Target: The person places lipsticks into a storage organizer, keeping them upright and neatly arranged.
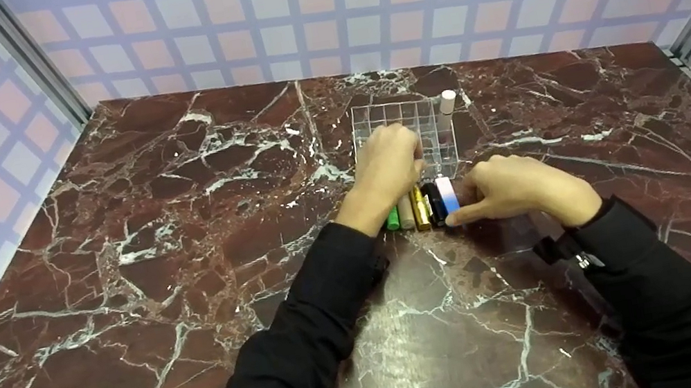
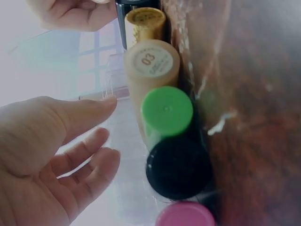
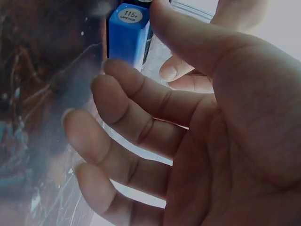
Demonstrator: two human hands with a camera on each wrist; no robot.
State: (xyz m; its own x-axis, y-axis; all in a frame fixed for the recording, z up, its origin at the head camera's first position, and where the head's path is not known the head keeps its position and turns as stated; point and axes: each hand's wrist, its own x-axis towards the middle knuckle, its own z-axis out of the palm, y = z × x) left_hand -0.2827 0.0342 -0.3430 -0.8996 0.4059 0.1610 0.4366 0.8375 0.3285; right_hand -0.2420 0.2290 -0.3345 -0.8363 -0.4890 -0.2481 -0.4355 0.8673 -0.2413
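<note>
My left hand (image 1: pixel 387 159) is over a clear compartment tray (image 1: pixel 398 109), its fingers loosely bent with nothing between them. My right hand (image 1: pixel 513 187) is at the right end of a row of cosmetic tubes, its thumb and index fingertip beside a blue-and-white lipstick (image 1: pixel 447 194) labelled 115 (image 3: pixel 130 15). Left of the lipstick lie a black tube (image 1: pixel 435 202), a gold tube (image 1: pixel 419 208), a beige tube (image 1: pixel 405 212) and a green-capped tube (image 1: pixel 392 218). The left wrist view adds a black round cap (image 2: pixel 178 168) and a pink cap (image 2: pixel 186 218), which my left arm hides from the head view.
A white-capped tube (image 1: pixel 448 101) stands upright at the tray's far right corner. All this rests on a dark red marble-patterned table (image 1: pixel 192 283). Panels with a checked pattern (image 1: pixel 318 30) enclose its back and sides.
</note>
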